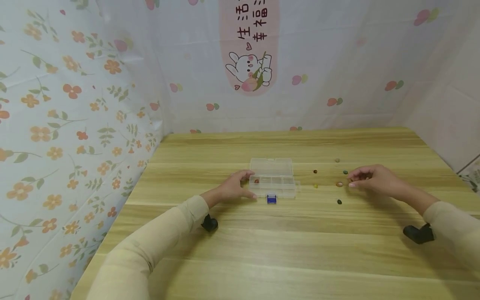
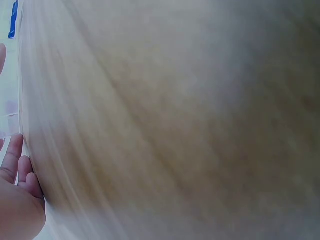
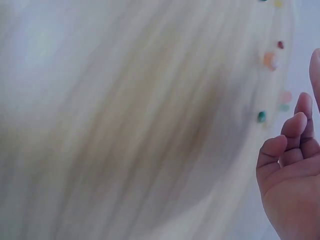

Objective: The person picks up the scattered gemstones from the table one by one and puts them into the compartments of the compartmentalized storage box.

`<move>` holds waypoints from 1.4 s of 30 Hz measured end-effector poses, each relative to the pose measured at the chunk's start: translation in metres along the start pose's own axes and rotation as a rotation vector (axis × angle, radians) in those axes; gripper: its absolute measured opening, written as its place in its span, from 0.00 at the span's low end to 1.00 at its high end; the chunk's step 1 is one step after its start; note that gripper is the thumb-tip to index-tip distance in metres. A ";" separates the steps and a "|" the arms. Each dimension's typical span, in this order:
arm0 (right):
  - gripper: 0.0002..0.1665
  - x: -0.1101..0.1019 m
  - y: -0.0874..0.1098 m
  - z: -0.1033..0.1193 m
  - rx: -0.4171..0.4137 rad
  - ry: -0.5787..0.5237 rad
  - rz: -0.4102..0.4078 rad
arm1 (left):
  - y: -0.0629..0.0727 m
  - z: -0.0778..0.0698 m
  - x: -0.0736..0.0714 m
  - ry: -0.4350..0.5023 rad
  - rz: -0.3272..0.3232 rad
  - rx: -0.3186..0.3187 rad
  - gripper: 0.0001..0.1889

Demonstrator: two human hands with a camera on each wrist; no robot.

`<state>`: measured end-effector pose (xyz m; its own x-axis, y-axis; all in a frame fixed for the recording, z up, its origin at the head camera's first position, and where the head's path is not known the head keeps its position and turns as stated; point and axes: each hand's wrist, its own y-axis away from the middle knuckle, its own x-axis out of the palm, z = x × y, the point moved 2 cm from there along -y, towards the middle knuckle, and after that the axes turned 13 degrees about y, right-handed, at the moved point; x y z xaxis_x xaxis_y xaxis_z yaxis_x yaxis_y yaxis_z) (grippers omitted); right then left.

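Observation:
A clear plastic compartment box [image 1: 277, 192] lies on the table with its lid [image 1: 271, 166] raised toward the back. One reddish-brown stone [image 1: 256, 181] sits in its back left compartment. My left hand [image 1: 236, 186] holds the box's left end, thumb at the near corner and fingers at the far side. My right hand [image 1: 375, 182] hovers low over the table at the right, fingers bent, thumb apart from them. Close to its fingertips lie an orange-and-white stone [image 1: 339, 184] and a blue-green stone [image 1: 345, 172]. In the right wrist view its index fingertip is out of frame.
Nearer me lies a dark green stone [image 1: 339, 201]. Between box and right hand are a dark brown stone [image 1: 315, 171] and a yellow stone [image 1: 316, 186]; a tan stone [image 1: 337, 160] lies farther back. A blue latch [image 1: 271, 199] fronts the box. Patterned cloth [image 1: 180, 54] hangs behind the table.

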<state>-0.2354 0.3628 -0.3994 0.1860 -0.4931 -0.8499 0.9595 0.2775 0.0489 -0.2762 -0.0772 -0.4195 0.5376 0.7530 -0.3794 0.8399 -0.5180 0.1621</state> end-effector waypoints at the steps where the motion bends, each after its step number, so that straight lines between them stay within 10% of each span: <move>1: 0.22 0.000 -0.002 0.004 -0.008 -0.007 -0.005 | 0.000 0.000 0.000 0.000 0.001 0.000 0.44; 42: 0.17 0.049 -0.090 0.114 -0.222 -0.216 0.009 | -0.001 0.003 -0.001 -0.025 -0.009 -0.005 0.45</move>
<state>-0.2889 0.2197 -0.3859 0.2576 -0.6469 -0.7177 0.8922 0.4445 -0.0804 -0.2781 -0.0789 -0.4217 0.5280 0.7473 -0.4034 0.8451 -0.5092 0.1628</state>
